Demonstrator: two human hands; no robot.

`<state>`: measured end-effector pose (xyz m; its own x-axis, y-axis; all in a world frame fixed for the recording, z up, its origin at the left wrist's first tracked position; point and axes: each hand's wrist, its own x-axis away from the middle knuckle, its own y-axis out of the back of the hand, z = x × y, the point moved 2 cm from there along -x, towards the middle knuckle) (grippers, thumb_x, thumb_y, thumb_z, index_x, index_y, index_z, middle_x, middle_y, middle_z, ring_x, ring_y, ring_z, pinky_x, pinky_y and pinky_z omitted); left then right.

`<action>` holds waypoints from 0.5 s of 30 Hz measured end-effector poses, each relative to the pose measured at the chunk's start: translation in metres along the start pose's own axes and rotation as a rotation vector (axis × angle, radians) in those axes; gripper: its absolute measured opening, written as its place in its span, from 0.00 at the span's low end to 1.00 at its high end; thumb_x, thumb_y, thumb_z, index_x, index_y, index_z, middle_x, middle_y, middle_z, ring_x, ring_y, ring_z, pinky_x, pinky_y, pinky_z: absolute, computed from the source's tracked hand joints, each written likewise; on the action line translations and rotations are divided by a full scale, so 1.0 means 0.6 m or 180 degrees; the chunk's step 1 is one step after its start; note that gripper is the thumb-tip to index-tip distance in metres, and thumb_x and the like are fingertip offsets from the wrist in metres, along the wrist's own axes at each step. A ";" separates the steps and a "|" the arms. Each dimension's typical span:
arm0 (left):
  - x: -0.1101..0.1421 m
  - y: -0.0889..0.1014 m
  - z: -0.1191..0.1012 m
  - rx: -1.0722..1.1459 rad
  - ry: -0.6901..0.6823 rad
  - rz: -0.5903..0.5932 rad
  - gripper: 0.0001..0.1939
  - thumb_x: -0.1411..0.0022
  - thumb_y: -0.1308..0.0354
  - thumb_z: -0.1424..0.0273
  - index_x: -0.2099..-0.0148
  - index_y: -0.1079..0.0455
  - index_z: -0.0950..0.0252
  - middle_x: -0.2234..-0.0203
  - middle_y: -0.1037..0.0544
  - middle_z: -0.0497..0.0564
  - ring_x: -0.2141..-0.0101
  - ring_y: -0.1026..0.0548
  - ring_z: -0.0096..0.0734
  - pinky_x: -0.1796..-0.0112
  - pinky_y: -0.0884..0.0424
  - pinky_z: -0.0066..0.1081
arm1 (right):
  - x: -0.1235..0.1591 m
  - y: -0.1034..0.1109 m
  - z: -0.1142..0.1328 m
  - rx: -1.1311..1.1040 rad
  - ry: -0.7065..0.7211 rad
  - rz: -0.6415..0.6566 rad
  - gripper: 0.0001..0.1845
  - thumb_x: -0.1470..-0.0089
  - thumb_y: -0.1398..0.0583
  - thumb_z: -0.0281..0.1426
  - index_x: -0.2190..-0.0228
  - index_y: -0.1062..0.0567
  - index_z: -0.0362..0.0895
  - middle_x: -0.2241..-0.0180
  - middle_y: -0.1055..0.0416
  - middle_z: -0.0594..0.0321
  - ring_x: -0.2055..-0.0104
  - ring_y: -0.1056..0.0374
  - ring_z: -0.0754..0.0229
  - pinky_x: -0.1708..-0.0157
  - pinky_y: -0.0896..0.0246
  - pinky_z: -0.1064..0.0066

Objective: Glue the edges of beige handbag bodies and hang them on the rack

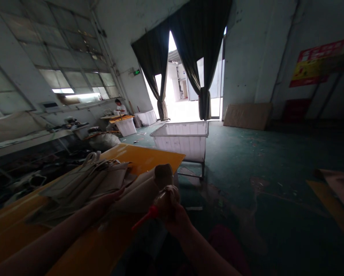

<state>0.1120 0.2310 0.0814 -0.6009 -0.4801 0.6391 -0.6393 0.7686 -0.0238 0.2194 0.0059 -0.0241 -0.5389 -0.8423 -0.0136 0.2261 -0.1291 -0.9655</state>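
Note:
My right hand (172, 209) is closed round a tool with a red handle (144, 221) that sticks out to the lower left; its working end is hidden in my fist. Just above it a beige fabric piece (148, 188) curls up off the orange table (148, 155). My left hand (110, 197) reaches over the table and rests on that fabric; its fingers are mostly dark and hard to make out. A stack of beige fabric bags (85, 180) with loop handles lies to the left of both hands.
A white translucent bin on a metal frame (183, 140) stands beyond the table. Another person (120, 107) works at a far bench by more white bins. Cardboard sheets (248, 115) lean on the right wall. Dark curtains frame a bright doorway (186, 96). Green floor spreads right.

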 end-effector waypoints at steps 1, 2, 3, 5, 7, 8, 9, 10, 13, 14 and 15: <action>-0.002 -0.003 0.008 0.0042 0.0194 0.0107 0.28 0.40 0.34 0.57 0.54 0.24 0.83 0.69 0.17 0.74 0.72 0.17 0.59 0.69 0.20 0.46 | 0.003 0.003 -0.001 -0.0011 -0.0041 0.0013 0.27 0.64 0.21 0.40 0.61 0.18 0.46 0.59 0.17 0.62 0.54 0.23 0.54 0.50 0.27 0.64; -0.004 -0.005 0.013 0.0098 0.0364 0.0200 0.30 0.39 0.34 0.57 0.50 0.25 0.83 0.67 0.17 0.74 0.71 0.17 0.59 0.68 0.19 0.45 | 0.005 0.007 -0.001 -0.0017 -0.0072 0.0022 0.27 0.64 0.21 0.41 0.61 0.19 0.46 0.59 0.18 0.62 0.54 0.23 0.55 0.50 0.27 0.64; -0.004 -0.008 0.014 0.0154 0.0442 0.0240 0.31 0.39 0.34 0.58 0.46 0.27 0.83 0.67 0.17 0.73 0.71 0.17 0.58 0.67 0.19 0.45 | 0.008 0.012 -0.001 -0.0020 -0.0088 0.0027 0.28 0.64 0.21 0.41 0.61 0.19 0.46 0.59 0.18 0.62 0.54 0.23 0.55 0.50 0.27 0.65; -0.002 -0.012 0.009 0.0264 0.0200 0.0119 0.30 0.38 0.35 0.63 0.40 0.31 0.79 0.68 0.17 0.69 0.72 0.17 0.57 0.69 0.19 0.46 | 0.015 0.022 0.002 -0.0028 -0.0076 -0.0001 0.29 0.64 0.20 0.42 0.60 0.19 0.46 0.58 0.18 0.62 0.55 0.23 0.55 0.50 0.27 0.65; 0.004 -0.016 0.003 0.0332 -0.0050 0.0017 0.30 0.38 0.35 0.67 0.37 0.33 0.74 0.70 0.17 0.63 0.75 0.18 0.55 0.71 0.19 0.46 | 0.024 0.033 0.011 -0.0020 0.0002 -0.0077 0.29 0.64 0.20 0.42 0.60 0.19 0.48 0.58 0.18 0.63 0.56 0.23 0.56 0.51 0.27 0.65; 0.008 -0.018 0.002 0.0349 -0.0148 -0.0013 0.31 0.39 0.35 0.69 0.36 0.34 0.73 0.71 0.17 0.62 0.76 0.18 0.53 0.73 0.19 0.45 | 0.031 0.038 0.018 -0.0015 0.0074 -0.0122 0.28 0.64 0.20 0.42 0.60 0.19 0.49 0.58 0.18 0.64 0.56 0.23 0.57 0.51 0.26 0.65; 0.012 -0.018 0.002 0.0371 -0.0248 -0.0054 0.30 0.39 0.35 0.70 0.36 0.34 0.72 0.72 0.17 0.60 0.77 0.19 0.51 0.75 0.19 0.43 | 0.038 0.042 0.027 -0.0015 0.0171 -0.0169 0.27 0.63 0.20 0.41 0.60 0.19 0.50 0.58 0.18 0.66 0.56 0.23 0.57 0.52 0.26 0.66; 0.017 -0.017 0.003 0.0397 -0.0341 -0.0105 0.30 0.40 0.35 0.71 0.36 0.33 0.71 0.72 0.17 0.60 0.78 0.19 0.49 0.76 0.20 0.41 | 0.045 0.047 0.040 -0.0019 0.0290 -0.0213 0.26 0.62 0.21 0.40 0.60 0.19 0.51 0.58 0.19 0.67 0.56 0.23 0.57 0.53 0.26 0.66; 0.029 -0.009 0.012 0.0475 -0.0555 -0.0269 0.26 0.40 0.34 0.74 0.40 0.30 0.70 0.73 0.17 0.57 0.79 0.20 0.44 0.78 0.21 0.37 | 0.063 0.063 0.088 -0.0003 0.0778 -0.0308 0.24 0.59 0.22 0.38 0.58 0.20 0.56 0.56 0.20 0.70 0.55 0.23 0.57 0.57 0.24 0.67; 0.031 -0.006 0.017 0.0498 -0.0599 -0.0310 0.24 0.40 0.35 0.74 0.41 0.28 0.70 0.73 0.18 0.57 0.79 0.21 0.43 0.78 0.21 0.36 | 0.066 0.071 0.107 0.0047 0.0943 -0.0343 0.24 0.59 0.22 0.37 0.59 0.20 0.56 0.55 0.21 0.70 0.55 0.23 0.57 0.59 0.24 0.67; 0.033 -0.002 0.021 0.0514 -0.0639 -0.0345 0.22 0.40 0.34 0.74 0.43 0.27 0.69 0.73 0.18 0.56 0.79 0.21 0.42 0.79 0.21 0.35 | 0.067 0.082 0.125 0.0125 0.1081 -0.0397 0.24 0.60 0.22 0.35 0.59 0.20 0.56 0.55 0.21 0.70 0.56 0.23 0.56 0.60 0.23 0.67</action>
<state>0.0949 0.2150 0.0846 -0.5977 -0.6423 0.4798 -0.7635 0.6387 -0.0960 0.2698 -0.0733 -0.0527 -0.8015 -0.5978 0.0117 0.1691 -0.2455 -0.9545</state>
